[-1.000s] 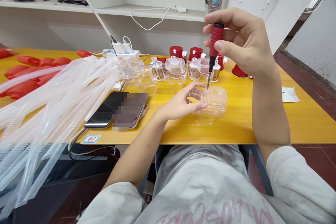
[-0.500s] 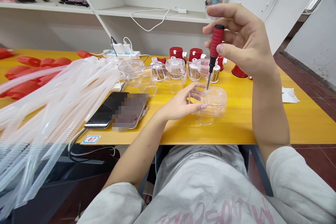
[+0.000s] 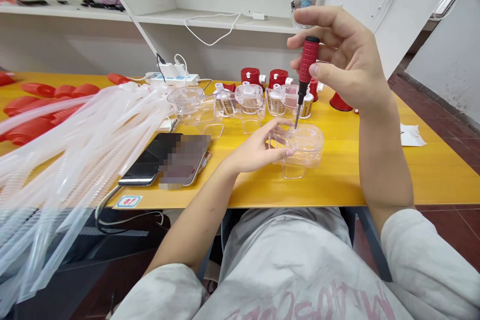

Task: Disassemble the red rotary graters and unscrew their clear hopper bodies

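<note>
Sitting at a yellow tabletop (image 3: 337, 187), wearing a light grey, short-sleeved shirt (image 3: 277, 270). Steadying a clear, rounded plastic housing (image 3: 309, 145) on the tabletop with the left hand (image 3: 255, 150), curving half open around its left end, thumb in front and fingers behind. Holding a slim screwdriver with a ridged red handle (image 3: 309, 57) above the housing in the right hand (image 3: 345, 55), pressing the thumb against the handle and curling the fingers loosely behind. Tilting the screwdriver slightly, pointing its metal tip down at the left rear edge of the housing's round top, with exact contact too small to make out. Facing a row of similar clear housings (image 3: 249, 97) and, farther back, red cylindrical parts (image 3: 250, 75). Working to the right of a black phone (image 3: 144, 162) and a spread heap of translucent ribbed tubes (image 3: 90, 135).
</note>
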Demonstrator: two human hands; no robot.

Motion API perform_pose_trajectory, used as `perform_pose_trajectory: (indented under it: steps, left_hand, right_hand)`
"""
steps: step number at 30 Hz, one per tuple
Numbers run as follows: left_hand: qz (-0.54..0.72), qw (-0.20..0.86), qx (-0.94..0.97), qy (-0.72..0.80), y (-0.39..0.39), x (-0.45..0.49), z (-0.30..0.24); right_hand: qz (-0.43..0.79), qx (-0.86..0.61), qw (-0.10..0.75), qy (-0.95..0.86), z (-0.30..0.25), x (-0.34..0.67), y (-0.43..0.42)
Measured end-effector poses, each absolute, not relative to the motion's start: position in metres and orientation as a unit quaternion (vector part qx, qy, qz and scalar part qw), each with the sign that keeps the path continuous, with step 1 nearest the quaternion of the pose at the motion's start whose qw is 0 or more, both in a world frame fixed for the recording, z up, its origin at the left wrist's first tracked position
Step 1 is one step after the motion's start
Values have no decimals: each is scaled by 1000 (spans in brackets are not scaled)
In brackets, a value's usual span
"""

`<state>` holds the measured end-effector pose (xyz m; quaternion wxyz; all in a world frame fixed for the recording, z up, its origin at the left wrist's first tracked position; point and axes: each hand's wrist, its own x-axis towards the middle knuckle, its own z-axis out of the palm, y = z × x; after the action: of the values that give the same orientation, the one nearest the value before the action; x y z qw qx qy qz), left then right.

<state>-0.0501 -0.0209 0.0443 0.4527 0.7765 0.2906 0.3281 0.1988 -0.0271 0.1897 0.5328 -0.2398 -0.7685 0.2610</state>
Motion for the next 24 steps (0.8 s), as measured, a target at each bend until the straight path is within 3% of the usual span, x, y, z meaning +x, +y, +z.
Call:
perform_pose_trajectory:
  steps: [17, 24]
  left_hand:
    - [325, 443, 781, 298, -22, -50, 47]
    - [320, 443, 781, 302, -22, -50, 46]
  right_hand:
    - [261, -190, 547, -772, 192, 205, -28]
    - [227, -210, 629, -714, 193, 204, -17]
